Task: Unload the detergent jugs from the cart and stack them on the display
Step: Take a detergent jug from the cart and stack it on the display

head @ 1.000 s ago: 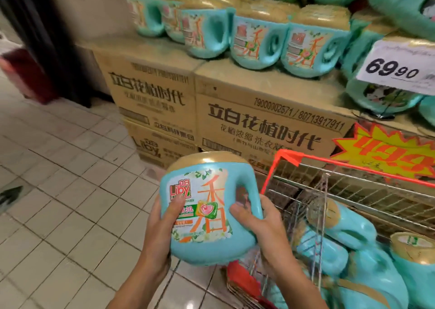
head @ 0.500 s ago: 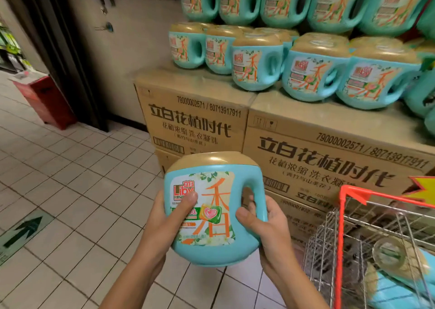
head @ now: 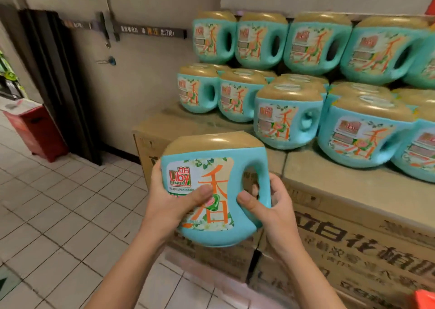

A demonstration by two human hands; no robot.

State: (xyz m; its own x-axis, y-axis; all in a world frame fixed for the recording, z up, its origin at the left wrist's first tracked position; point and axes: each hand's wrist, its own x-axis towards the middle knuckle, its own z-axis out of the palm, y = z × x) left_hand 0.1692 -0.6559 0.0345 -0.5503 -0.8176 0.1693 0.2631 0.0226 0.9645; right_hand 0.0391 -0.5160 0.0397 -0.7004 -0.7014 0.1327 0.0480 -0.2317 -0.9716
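- Grips the detergent jug (head: 207,167) two-handed: left hand (head: 169,205) curled round the label side, thumb across the label; right hand (head: 275,207) wrapped round the handle side.
- Hangs upright in the air, gold cap up, label toward the camera, just in front of the near corner of the cartons (head: 353,186).
- Probably needs to go up and forward-right, onto the bare strip before the stacked jugs (head: 287,120), nearer the right hand.

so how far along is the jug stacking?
Done: two tiers of stacked jugs on the cardboard cases. In hand: one jug, gripped by left hand and right hand, not yet placed. Left: bare case top in front; cart load out of view.
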